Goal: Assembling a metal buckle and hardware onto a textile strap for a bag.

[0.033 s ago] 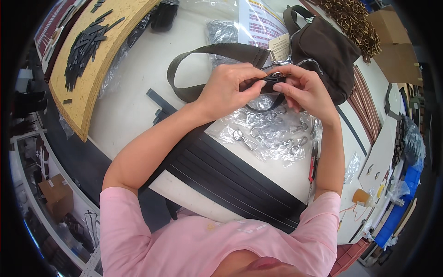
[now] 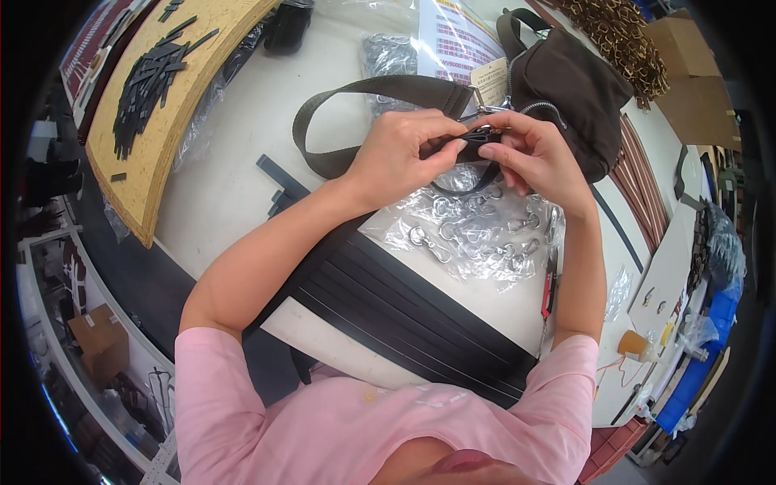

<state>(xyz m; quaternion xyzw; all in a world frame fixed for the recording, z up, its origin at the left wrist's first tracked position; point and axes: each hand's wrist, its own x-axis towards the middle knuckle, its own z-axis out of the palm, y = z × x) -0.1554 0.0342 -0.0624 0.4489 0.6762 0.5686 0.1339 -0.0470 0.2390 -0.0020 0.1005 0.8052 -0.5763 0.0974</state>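
Observation:
A narrow black strap [image 2: 461, 192] hangs in a loop between my hands. My left hand [image 2: 396, 153] pinches it between thumb and fingers. My right hand [image 2: 537, 158] is closed at the strap's other side, its fingers curled, and a small bit of metal shows by the fingertips; what it is I cannot make out. Just beyond lies a dark brown bag [image 2: 566, 97] with silver zips, a paper tag [image 2: 489, 83] and a wide webbing strap [image 2: 323, 153] curving left. Beneath my hands, silver snap hooks [image 2: 432, 242] rest on and in clear plastic.
Long black strips [image 2: 404, 315] lie across the table in front of me. A wooden board [image 2: 153, 186] with short black pieces stands at left. Brass-coloured chain [image 2: 618, 40], a cardboard box [image 2: 687, 81] and brown strips [image 2: 638, 190] are at right. A red-handled tool [image 2: 548, 295] lies beside my right forearm.

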